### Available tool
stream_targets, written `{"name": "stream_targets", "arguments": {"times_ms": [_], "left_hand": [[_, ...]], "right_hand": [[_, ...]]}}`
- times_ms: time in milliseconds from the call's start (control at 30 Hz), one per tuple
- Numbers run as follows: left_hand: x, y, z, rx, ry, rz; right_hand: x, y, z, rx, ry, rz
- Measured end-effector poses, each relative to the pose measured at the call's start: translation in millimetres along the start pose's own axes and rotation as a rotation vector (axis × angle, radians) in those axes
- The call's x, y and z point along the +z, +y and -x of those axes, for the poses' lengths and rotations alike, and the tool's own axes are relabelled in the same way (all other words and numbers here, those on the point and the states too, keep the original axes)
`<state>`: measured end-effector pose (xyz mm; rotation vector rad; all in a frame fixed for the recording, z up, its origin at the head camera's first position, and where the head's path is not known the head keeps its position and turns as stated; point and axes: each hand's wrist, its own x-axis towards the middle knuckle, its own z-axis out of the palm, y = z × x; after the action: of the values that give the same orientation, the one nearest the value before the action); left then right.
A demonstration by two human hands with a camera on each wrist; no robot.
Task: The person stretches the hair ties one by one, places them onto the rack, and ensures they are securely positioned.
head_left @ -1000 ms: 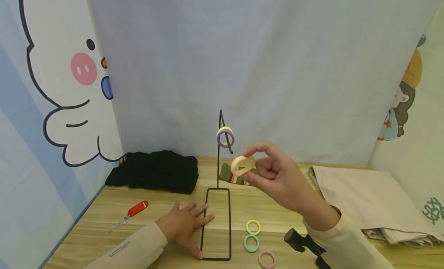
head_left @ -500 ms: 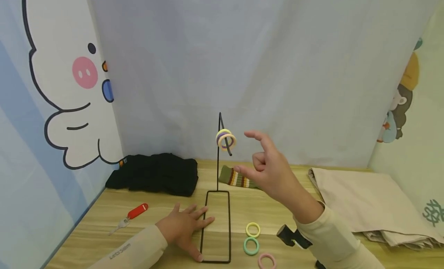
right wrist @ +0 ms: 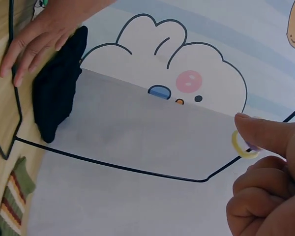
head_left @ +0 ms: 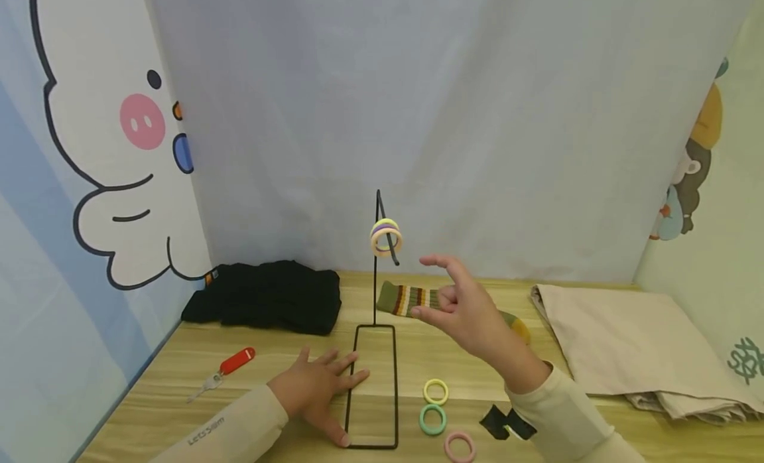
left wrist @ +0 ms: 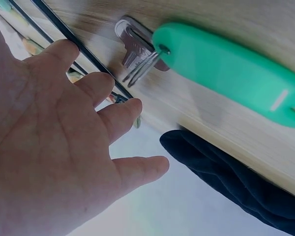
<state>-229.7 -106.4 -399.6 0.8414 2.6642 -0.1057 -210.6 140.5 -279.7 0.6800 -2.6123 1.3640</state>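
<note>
My right hand [head_left: 465,310] hovers to the right of a black wire stand [head_left: 375,290], holding nothing. Its thumb and index finger are spread apart, the other fingers curled in. From the stand's sloping arm hang a peach ring like a hair tie [head_left: 373,244], nearest the tip, then a purple one and a yellow one [head_left: 386,221] behind. My left hand [head_left: 316,387] lies with spread fingers across the left bar of the stand's base. On the table right of the base are a yellow ring [head_left: 426,391], a green ring [head_left: 421,419] and a pink ring [head_left: 447,446].
A key with a red tag [head_left: 237,361] lies left of my left hand; the tag looks green in the left wrist view. Black folded cloth [head_left: 268,297] sits at back left. A striped sock [head_left: 406,299] lies behind my right hand, and beige cloth [head_left: 633,343] at right.
The peach ring went from my right hand's pinch onto the stand's arm. My right hand let go, then moved lower, thumb and index apart. My left hand stayed on the base.
</note>
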Motion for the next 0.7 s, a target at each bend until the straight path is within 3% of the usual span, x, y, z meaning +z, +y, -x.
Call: {"name": "stream_targets", "arguments": {"times_ms": [200,467,700], "left_hand": [[1.1,0.3,0.1,0.015,0.019,0.007],[1.6,-0.8,1.2,0.001,0.01,0.004],[2.2,-1.6,-0.1,-0.01,0.002,0.0]], "right_hand": [[10,34,6.5,0.127,-0.1,-0.099],[21,72,14.4,0.267,-0.301,-0.286],[33,99,18.4,0.372,-0.445,-0.306]]}}
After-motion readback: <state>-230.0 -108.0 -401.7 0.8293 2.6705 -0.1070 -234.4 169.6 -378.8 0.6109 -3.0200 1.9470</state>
